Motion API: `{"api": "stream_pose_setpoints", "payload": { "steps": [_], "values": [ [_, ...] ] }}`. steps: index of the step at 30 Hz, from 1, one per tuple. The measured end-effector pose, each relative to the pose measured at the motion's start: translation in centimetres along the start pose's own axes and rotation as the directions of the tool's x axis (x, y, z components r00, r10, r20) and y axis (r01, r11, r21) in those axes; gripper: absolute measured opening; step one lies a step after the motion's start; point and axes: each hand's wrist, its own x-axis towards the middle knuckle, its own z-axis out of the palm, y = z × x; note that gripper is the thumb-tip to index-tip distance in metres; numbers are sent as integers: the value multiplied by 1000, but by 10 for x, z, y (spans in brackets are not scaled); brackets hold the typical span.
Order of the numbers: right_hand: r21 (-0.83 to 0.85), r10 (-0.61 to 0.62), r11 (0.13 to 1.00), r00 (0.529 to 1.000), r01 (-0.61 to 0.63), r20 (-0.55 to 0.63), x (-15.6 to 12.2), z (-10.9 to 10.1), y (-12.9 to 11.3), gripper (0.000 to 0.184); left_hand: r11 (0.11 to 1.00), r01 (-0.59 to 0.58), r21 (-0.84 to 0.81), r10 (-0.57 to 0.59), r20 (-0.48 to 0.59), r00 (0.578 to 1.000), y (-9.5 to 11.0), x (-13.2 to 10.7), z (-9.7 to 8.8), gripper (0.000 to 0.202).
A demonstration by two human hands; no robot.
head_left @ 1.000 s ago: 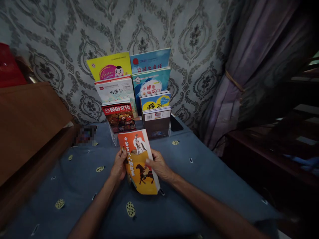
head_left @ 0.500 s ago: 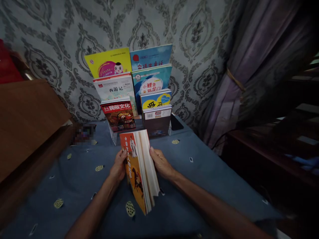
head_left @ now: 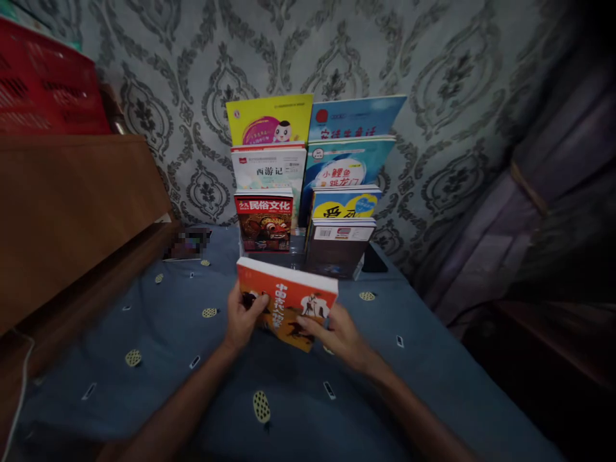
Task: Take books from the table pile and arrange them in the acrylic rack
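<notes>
Head view: left hand (head_left: 240,322) and right hand (head_left: 345,339) grip an orange paperback (head_left: 289,298), turned sideways, near of racked books (head_left: 265,230), any shift likely demanding a firm two-sided hold.

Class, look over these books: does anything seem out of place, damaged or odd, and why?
Yes: the dark standing book at front right shows a barcode near its top, so its back cover probably faces out, whereas the red-topped book to its left shows a title. The held orange book shows no damage.
</notes>
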Motion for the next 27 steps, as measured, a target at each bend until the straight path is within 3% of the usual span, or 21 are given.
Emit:
{"api": "stream_pose_setpoints", "payload": {
  "steps": [4,9,12,15,19,22,25,27],
  "values": [
    [-132,-95,986,993,103,64,-2,6,3,39,998,-33,50,31,48,998,-11,10,-18,34],
    [-180,-68,979,984,97,162,-4,4,0,39,997,41,69,-49,114,992,-20,18,-25,37],
    [-166,-66,981,980,98,187,0,-2,-5,38,995,71,75,-79,111,991,-22,20,-25,40],
    [-123,-82,986,976,108,203,13,-7,-8,36,995,50,89,-53,34,998,-22,26,-23,44],
    [-77,-146,984,978,159,152,44,-12,-17,45,991,-66,118,74,-60,995,-10,48,-18,52],
    [-86,-193,975,973,205,126,72,-20,-35,47,970,-195,146,207,-74,976,13,75,-9,53],
    [-130,-256,956,964,263,71,97,-29,-59,48,896,-403,185,422,-72,904,45,101,5,54],
    [-146,-321,938,947,314,-31,108,-34,-74,48,830,-527,184,542,-38,840,66,113,16,54]
  ]
}}
